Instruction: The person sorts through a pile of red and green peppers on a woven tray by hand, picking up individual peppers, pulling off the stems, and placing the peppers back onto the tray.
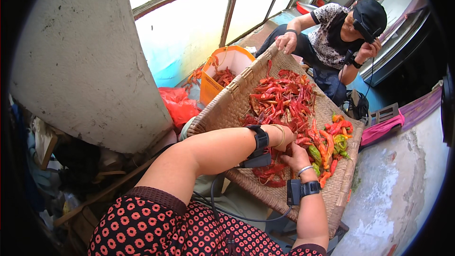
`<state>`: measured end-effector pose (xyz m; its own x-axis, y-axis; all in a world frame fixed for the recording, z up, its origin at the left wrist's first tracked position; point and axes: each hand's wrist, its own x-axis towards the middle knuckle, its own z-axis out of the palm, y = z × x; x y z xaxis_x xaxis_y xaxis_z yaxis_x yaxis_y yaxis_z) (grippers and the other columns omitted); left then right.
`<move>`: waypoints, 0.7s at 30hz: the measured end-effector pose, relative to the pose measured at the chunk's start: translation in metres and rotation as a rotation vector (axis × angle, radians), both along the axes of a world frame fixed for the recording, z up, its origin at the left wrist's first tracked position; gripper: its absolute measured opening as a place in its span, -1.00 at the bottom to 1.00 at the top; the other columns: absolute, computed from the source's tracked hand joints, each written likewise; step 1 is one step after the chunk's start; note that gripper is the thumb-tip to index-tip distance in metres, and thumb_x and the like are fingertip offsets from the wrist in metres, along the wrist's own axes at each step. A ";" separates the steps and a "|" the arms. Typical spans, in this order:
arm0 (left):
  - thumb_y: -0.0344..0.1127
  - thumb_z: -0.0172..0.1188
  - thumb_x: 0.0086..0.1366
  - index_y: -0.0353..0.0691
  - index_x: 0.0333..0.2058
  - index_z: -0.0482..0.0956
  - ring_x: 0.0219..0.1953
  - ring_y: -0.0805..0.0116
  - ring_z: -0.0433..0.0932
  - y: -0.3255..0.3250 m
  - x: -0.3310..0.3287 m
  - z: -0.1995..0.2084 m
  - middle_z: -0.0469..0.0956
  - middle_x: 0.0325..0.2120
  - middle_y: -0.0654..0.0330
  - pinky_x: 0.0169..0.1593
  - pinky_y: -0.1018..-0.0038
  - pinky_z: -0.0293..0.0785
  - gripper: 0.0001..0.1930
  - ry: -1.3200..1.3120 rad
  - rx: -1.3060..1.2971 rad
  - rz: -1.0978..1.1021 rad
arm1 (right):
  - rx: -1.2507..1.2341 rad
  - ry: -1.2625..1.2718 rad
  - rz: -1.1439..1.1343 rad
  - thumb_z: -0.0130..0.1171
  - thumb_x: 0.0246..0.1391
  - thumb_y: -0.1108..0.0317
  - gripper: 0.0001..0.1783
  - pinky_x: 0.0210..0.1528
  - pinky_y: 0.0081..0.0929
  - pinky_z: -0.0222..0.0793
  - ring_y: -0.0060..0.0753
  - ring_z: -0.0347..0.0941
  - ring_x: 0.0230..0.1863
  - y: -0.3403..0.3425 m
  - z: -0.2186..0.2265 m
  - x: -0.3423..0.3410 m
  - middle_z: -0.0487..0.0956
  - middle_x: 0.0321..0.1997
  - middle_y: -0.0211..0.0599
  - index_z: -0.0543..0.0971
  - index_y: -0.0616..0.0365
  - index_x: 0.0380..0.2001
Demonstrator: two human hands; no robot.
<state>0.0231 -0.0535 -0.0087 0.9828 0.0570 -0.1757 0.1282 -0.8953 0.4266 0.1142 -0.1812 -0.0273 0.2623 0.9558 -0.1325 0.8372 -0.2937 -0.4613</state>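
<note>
orange angular bucket (209,90) is standing beside a tan woven tray (227,106), where wrinkled red peppers (284,93) are lying; left hand (283,136) and right hand (298,158) are curling over them, any hold unclear; orange-and-green peppers (340,143) are resting rightmost.

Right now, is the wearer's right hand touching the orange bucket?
Apart: the head view shows the right hand over the woven tray, the orange bucket outside it.

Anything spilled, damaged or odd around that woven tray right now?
Yes. Past the woven tray's left edge, reddish pieces, apparently dried peppers, lie outside the orange bucket on its window side, perhaps spilled. The wall at right also looks damaged, its surface worn in patches.
</note>
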 end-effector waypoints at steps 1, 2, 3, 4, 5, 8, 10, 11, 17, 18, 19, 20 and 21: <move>-0.26 0.14 -0.18 -0.17 -0.43 0.56 -0.32 0.15 0.48 -0.001 0.000 0.002 0.51 -0.44 0.05 -0.25 0.34 0.39 -0.74 -0.001 0.001 -0.002 | 0.077 0.000 0.021 0.20 -0.34 0.44 -0.54 -0.28 -0.45 0.33 -0.26 0.44 -0.39 -0.001 -0.003 0.001 0.51 -0.42 -0.19 0.38 0.16 -0.23; -0.27 0.16 -0.19 -0.17 -0.41 0.55 -0.33 0.14 0.48 0.000 0.000 0.005 0.51 -0.43 0.05 -0.26 0.34 0.39 -0.73 0.020 0.027 -0.029 | 0.078 -0.001 0.020 0.20 -0.34 0.44 -0.54 -0.28 -0.45 0.33 -0.26 0.44 -0.39 -0.001 -0.004 0.003 0.51 -0.42 -0.19 0.38 0.16 -0.23; -0.28 0.18 -0.21 -0.16 -0.39 0.55 -0.33 0.13 0.48 0.000 0.000 0.006 0.51 -0.43 0.04 -0.27 0.35 0.40 -0.71 0.045 0.053 -0.056 | 0.070 0.028 0.003 0.19 -0.33 0.44 -0.57 -0.26 -0.45 0.33 -0.25 0.45 -0.36 0.000 -0.005 0.003 0.51 -0.41 -0.18 0.39 0.17 -0.25; -0.28 0.18 -0.21 -0.16 -0.39 0.55 -0.33 0.13 0.48 0.001 0.000 0.008 0.51 -0.43 0.04 -0.27 0.35 0.40 -0.71 0.047 0.053 -0.056 | 0.063 0.058 -0.014 0.18 -0.32 0.45 -0.59 -0.24 -0.45 0.33 -0.25 0.45 -0.34 0.001 -0.005 0.003 0.51 -0.40 -0.17 0.39 0.17 -0.27; -0.29 0.17 -0.17 -0.20 -0.38 0.53 -0.33 0.13 0.48 0.001 -0.001 0.009 0.51 -0.43 0.04 -0.27 0.35 0.40 -0.71 0.074 0.079 -0.080 | 0.064 0.060 -0.015 0.18 -0.32 0.45 -0.59 -0.24 -0.45 0.33 -0.25 0.45 -0.34 0.002 -0.003 0.002 0.51 -0.40 -0.17 0.39 0.17 -0.27; -0.30 0.16 -0.14 -0.24 -0.37 0.52 -0.32 0.14 0.48 0.002 -0.002 0.011 0.51 -0.43 0.04 -0.28 0.34 0.40 -0.72 0.113 0.117 -0.100 | 0.035 0.038 -0.010 0.15 -0.31 0.48 -0.64 -0.24 -0.45 0.33 -0.26 0.45 -0.34 0.004 0.004 -0.004 0.51 -0.41 -0.18 0.41 0.18 -0.30; -0.30 0.16 -0.14 -0.23 -0.37 0.53 -0.31 0.14 0.48 0.003 -0.003 0.012 0.51 -0.43 0.05 -0.28 0.34 0.40 -0.72 0.127 0.130 -0.097 | 0.059 0.103 -0.047 0.12 -0.30 0.51 -0.70 -0.24 -0.46 0.33 -0.31 0.45 -0.34 0.004 0.006 -0.008 0.52 -0.41 -0.19 0.42 0.20 -0.35; -0.28 0.16 -0.13 -0.23 -0.37 0.53 -0.32 0.14 0.48 0.003 -0.004 0.013 0.51 -0.44 0.05 -0.28 0.34 0.40 -0.73 0.115 0.136 -0.084 | 0.059 0.104 -0.045 0.12 -0.30 0.51 -0.70 -0.24 -0.46 0.33 -0.31 0.45 -0.34 0.004 0.004 -0.008 0.52 -0.41 -0.19 0.42 0.20 -0.35; -0.23 0.12 -0.09 -0.21 -0.40 0.54 -0.34 0.15 0.49 0.003 -0.009 0.024 0.51 -0.44 0.07 -0.29 0.35 0.40 -0.74 0.089 0.086 -0.035 | 0.113 0.424 -0.199 0.08 -0.28 0.54 -0.83 -0.46 -0.62 0.32 -0.55 0.39 -0.54 0.005 -0.013 0.003 0.47 -0.58 -0.40 0.46 0.22 -0.46; -0.22 0.11 -0.09 -0.20 -0.41 0.54 -0.35 0.15 0.49 0.003 -0.009 0.022 0.51 -0.45 0.08 -0.30 0.35 0.40 -0.75 0.090 0.058 -0.012 | 0.185 0.488 -0.163 0.07 -0.26 0.55 -0.85 -0.54 -0.66 0.27 -0.60 0.34 -0.61 0.008 -0.013 0.003 0.44 -0.61 -0.45 0.46 0.21 -0.47; -0.22 0.11 -0.09 -0.20 -0.41 0.54 -0.35 0.15 0.49 0.005 -0.007 0.019 0.51 -0.45 0.08 -0.30 0.35 0.40 -0.75 0.091 0.057 -0.010 | 0.256 0.552 -0.127 0.06 -0.25 0.55 -0.87 -0.61 -0.71 0.23 -0.66 0.29 -0.68 0.010 -0.013 0.002 0.41 -0.65 -0.50 0.46 0.20 -0.49; -0.23 0.11 -0.10 -0.19 -0.43 0.54 -0.37 0.15 0.48 0.007 -0.005 0.012 0.51 -0.46 0.08 -0.31 0.34 0.39 -0.76 0.057 0.043 -0.032 | 0.254 0.553 -0.125 0.06 -0.25 0.55 -0.87 -0.61 -0.71 0.23 -0.66 0.29 -0.68 0.009 -0.009 0.003 0.41 -0.65 -0.50 0.46 0.20 -0.49; -0.24 0.10 -0.12 -0.19 -0.45 0.54 -0.38 0.15 0.48 0.009 -0.004 0.008 0.51 -0.48 0.09 -0.32 0.33 0.39 -0.78 0.022 0.027 -0.053 | 0.160 0.651 -0.211 0.05 -0.23 0.55 -0.88 -0.65 -0.72 0.19 -0.67 0.27 -0.70 0.009 0.009 -0.004 0.42 -0.64 -0.50 0.46 0.20 -0.49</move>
